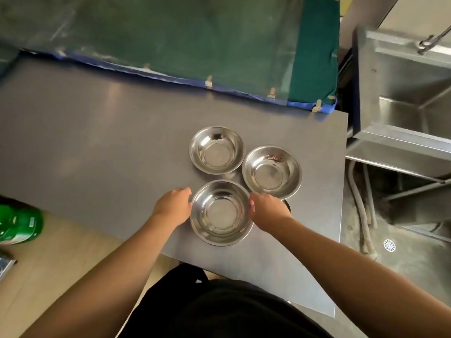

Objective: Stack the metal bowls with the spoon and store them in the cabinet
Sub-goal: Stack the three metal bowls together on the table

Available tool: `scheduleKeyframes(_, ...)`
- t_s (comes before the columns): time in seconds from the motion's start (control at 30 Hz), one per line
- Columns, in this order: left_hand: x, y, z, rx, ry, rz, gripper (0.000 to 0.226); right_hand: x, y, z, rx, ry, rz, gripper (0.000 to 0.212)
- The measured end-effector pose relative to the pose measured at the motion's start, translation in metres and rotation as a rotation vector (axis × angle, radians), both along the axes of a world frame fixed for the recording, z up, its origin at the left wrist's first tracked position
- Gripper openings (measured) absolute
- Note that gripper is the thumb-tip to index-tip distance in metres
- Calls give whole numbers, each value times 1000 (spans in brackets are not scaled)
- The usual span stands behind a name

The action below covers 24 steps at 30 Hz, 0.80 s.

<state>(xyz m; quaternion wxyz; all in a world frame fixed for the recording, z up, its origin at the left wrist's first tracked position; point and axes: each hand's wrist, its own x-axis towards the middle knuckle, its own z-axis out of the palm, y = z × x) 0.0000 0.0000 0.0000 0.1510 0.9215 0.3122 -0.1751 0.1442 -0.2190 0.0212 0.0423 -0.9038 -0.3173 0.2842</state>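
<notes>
Three shiny metal bowls sit upright in a cluster on the dark grey table [97,142]. The near bowl [220,213] lies between my hands. My left hand [174,206] grips its left rim and my right hand [267,212] grips its right rim. The far bowl [216,150] and the right bowl [271,172] stand untouched, close beside each other. A small dark rounded piece [287,206], perhaps part of the spoon, peeks out behind my right hand; most of it is hidden.
A green cloth-covered board [195,40] with a blue edge lies along the table's far side. A steel sink unit [402,93] stands to the right, pipes and a floor drain [389,245] below it. A green object [19,223] sits at the left on the floor.
</notes>
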Motion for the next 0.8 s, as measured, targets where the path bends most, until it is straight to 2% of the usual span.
scheduleKeyframes(0.4, 5, 22, -14, -222, -80, 41, 21, -22, 20, 0, 55, 165, -342, 19)
scheduleKeyframes(0.8, 53, 111, 30, -179, -275, -36, 22, -1, 75, 36, 306, 148, -531, 14)
